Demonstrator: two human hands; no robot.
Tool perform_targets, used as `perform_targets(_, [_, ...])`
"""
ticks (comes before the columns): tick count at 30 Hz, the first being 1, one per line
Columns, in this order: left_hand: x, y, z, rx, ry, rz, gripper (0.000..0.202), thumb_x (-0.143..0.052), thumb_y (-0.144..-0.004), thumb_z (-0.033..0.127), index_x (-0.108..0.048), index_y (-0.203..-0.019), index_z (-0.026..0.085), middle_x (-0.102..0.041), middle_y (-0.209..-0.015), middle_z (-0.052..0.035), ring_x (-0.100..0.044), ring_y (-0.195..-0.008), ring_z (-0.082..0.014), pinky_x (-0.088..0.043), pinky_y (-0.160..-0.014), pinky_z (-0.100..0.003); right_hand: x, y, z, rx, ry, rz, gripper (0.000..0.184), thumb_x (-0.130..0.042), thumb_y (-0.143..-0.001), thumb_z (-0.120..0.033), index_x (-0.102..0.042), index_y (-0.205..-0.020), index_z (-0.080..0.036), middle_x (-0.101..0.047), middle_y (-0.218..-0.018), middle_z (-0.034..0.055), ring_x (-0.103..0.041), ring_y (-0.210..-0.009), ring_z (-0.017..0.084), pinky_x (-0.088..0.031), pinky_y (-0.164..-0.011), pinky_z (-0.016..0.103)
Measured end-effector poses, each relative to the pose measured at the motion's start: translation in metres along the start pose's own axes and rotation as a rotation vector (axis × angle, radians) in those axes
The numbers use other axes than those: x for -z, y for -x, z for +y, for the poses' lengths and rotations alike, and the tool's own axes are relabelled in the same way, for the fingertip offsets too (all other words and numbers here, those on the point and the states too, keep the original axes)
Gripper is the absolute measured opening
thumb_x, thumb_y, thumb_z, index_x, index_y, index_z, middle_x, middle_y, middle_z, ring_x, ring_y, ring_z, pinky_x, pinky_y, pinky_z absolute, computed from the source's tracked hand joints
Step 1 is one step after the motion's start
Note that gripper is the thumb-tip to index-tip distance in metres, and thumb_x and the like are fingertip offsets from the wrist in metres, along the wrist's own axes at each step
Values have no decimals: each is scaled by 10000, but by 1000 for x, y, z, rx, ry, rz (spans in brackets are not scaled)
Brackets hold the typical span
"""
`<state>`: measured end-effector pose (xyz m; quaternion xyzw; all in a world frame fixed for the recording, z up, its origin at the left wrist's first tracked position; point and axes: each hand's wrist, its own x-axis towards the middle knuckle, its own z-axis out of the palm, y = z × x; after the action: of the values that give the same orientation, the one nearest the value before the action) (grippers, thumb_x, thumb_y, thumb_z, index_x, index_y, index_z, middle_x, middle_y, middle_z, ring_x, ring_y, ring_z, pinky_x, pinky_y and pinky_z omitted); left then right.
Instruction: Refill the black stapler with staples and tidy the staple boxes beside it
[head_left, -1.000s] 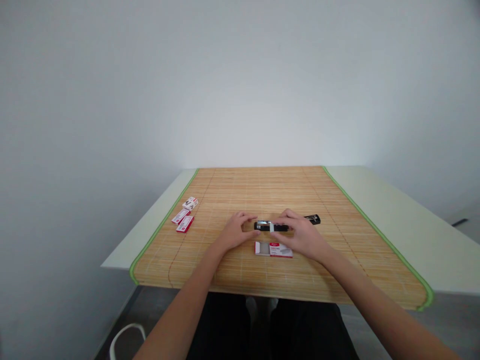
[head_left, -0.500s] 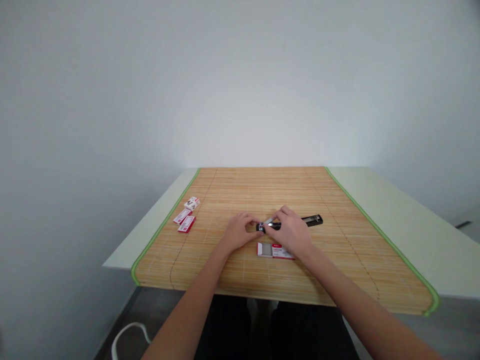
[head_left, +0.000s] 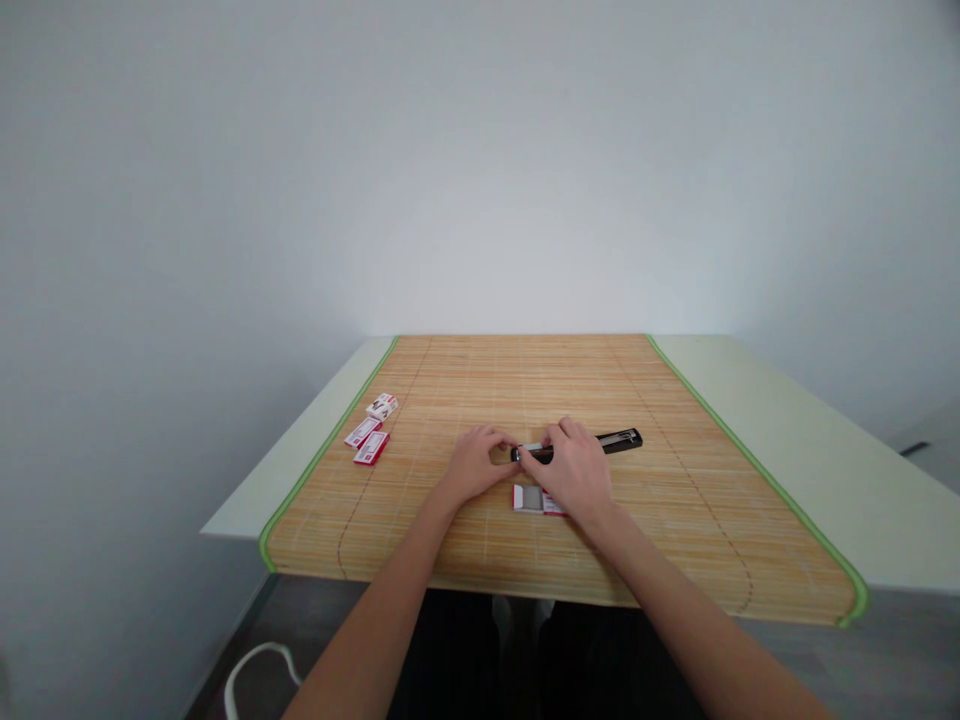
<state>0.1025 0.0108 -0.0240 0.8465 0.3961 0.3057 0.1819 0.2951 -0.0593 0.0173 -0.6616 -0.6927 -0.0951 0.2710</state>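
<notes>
**Fingers.**
- Left fingers (head_left: 501, 441): curled and close together. Their tips rest against the left end of one long black stapler (head_left: 616, 440), steadying it.
- Right fingers (head_left: 556, 433): bent and pressed together, closed down over the stapler's left part from above.
- One short pale silvery strip (head_left: 532, 447) shows on the stapler in the gap between the two sets of fingers. Whether the right fingertips nip the strip itself or only the stapler body cannot be told.

**Hands.** Two, both bare.
- The left hand (head_left: 474, 466) and right hand (head_left: 576, 476) lie knuckles up and nearly touching.
- The bare forearms run back to the lower edge of the view.

**Stapler.** One.
- It lies flat and crosswise on the mat at about mid-depth.
- Its right end sticks out clear of the right hand.

**Open box.** One small red and white cardboard box (head_left: 528, 498).
- It lies just on the near side of the stapler, partly under the right hand.
- Grey contents are visible in its open part.

**Closed boxes.** Three small red and white cardboard boxes, grouped near the mat's left edge, well apart from the hands:
- far box (head_left: 382, 406)
- middle box (head_left: 363, 432)
- near box (head_left: 371, 448)

**Mat.** One slatted bamboo mat (head_left: 525, 380).
- It has green edging down both long sides.
- It carries every item above.

**Counter.** One pale counter (head_left: 810, 450).
- It shows as bare strips left and right of the mat and is set against a plain white wall.

**Below the counter.**
- Dark-clothed legs (head_left: 465, 660).
- One white curved chair frame (head_left: 259, 655) at lower left.
</notes>
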Motion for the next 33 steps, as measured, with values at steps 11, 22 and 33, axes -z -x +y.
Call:
perform_targets(11, [-1, 0, -2, -1, -7, 3, 296, -785, -819, 486, -749, -1037, 289, -670, -973, -21, -602, -961, -219, -462, -878, -348, -5, 2, -11, -129, 84, 22, 370, -587, -913, -577, -642, -822, -223, -644, -949, 99, -553, -1008, 290, -343, -845, 411])
perform_targets(22, [2, 0, 2, 22, -4, -8, 312, -765, -829, 521, -756, -1033, 285, -672, -978, -29, -604, -966, -224, -465, -895, -357, -5, 5, -10, -141, 38, 60, 369, -609, -900, -591, -629, -830, -228, -659, -935, 110, -565, -997, 305, -354, -842, 417])
perform_targets(33, [3, -1, 5, 24, 1, -21, 317, -773, -820, 527, -760, -1023, 284, -681, -977, -31, -601, -984, -234, -459, -906, -366, -5, 4, -5, -138, 8, 32, 395, -609, -896, -615, -641, -815, -230, -662, -929, 118, -575, -988, 310, -369, -846, 427])
